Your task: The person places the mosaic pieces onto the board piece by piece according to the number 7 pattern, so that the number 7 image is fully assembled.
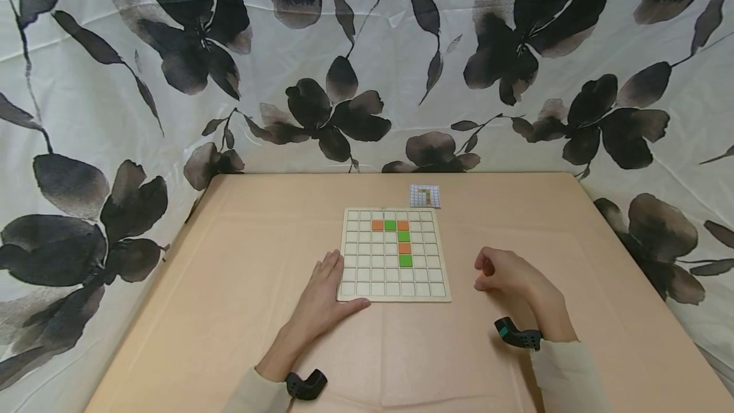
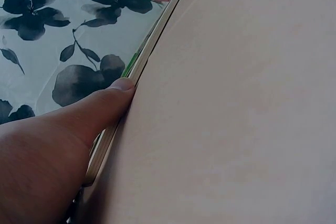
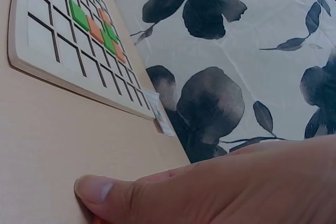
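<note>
A pale square grid board (image 1: 378, 275) lies on the table, with several orange and green square tiles (image 1: 406, 260) set in its upper and middle cells. My left hand (image 1: 328, 292) rests along the board's left side, fingers straight, its thumb touching the front edge near the left corner. To the right of the board, my right hand (image 1: 513, 278) is held apart from it, thumb and fingertips pinching a small orange tile (image 1: 482, 276). Most of that tile is hidden by the fingers; only a sliver of orange shows under the thumb in the right wrist view.
Behind the board lies a small card (image 1: 424, 196) printed with a coloured grid pattern. The light wooden-toned table (image 1: 258, 222) ends at a white cloth (image 1: 401, 139) with dark flowers. Each wrist wears a black band (image 1: 306, 385).
</note>
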`<state>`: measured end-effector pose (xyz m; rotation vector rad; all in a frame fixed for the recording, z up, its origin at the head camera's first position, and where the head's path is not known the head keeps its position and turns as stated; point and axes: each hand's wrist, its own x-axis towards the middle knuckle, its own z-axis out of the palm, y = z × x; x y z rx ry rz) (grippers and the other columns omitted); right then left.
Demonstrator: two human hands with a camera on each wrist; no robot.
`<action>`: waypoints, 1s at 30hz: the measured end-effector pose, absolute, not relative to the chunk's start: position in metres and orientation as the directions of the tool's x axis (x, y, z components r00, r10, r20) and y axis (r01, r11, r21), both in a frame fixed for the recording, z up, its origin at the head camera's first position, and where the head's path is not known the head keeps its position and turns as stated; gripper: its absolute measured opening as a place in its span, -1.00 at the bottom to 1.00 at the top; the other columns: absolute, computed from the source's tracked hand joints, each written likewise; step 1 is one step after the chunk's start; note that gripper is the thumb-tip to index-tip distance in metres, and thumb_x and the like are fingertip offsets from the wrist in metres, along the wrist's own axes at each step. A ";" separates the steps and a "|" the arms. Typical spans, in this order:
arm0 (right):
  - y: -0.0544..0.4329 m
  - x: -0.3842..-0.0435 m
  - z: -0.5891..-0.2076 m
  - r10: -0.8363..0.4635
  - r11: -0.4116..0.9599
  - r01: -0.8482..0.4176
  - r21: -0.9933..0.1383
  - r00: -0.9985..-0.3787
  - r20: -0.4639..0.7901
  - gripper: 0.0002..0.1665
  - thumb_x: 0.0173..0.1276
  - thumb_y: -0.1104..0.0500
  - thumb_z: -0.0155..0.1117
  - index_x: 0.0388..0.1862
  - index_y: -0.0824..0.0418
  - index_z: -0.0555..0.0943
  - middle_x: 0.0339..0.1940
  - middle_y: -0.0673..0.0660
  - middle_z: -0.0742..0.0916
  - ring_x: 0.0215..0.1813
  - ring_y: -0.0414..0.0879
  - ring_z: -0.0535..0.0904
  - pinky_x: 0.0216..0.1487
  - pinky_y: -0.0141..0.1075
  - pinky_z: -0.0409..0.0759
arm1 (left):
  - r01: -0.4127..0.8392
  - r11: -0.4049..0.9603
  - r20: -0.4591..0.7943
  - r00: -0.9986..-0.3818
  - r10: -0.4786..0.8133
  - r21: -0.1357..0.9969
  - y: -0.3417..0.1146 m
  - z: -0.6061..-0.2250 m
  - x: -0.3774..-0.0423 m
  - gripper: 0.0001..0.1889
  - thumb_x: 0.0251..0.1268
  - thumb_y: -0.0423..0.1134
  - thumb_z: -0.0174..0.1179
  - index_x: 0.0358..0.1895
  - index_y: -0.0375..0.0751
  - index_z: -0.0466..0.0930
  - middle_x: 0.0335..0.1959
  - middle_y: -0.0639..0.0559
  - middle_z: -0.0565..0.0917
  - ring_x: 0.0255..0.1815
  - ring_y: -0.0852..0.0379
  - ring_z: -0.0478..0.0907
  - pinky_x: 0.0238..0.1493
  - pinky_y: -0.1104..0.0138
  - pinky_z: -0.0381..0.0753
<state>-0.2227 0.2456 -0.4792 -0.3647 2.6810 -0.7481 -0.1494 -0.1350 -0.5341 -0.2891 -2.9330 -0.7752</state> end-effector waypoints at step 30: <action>0.239 -0.219 -0.483 -0.349 0.803 -0.183 -0.567 -0.915 -0.200 -0.77 0.21 0.29 0.47 -0.28 0.24 0.55 -0.43 0.07 0.57 -0.32 -0.07 0.44 -0.34 -0.32 0.45 | 0.215 0.838 0.149 -0.976 0.162 0.501 -0.136 -0.537 -0.147 0.17 0.05 0.35 0.37 0.55 -0.39 0.12 0.60 -0.28 0.13 0.67 -0.14 -0.02 0.70 0.06 -0.04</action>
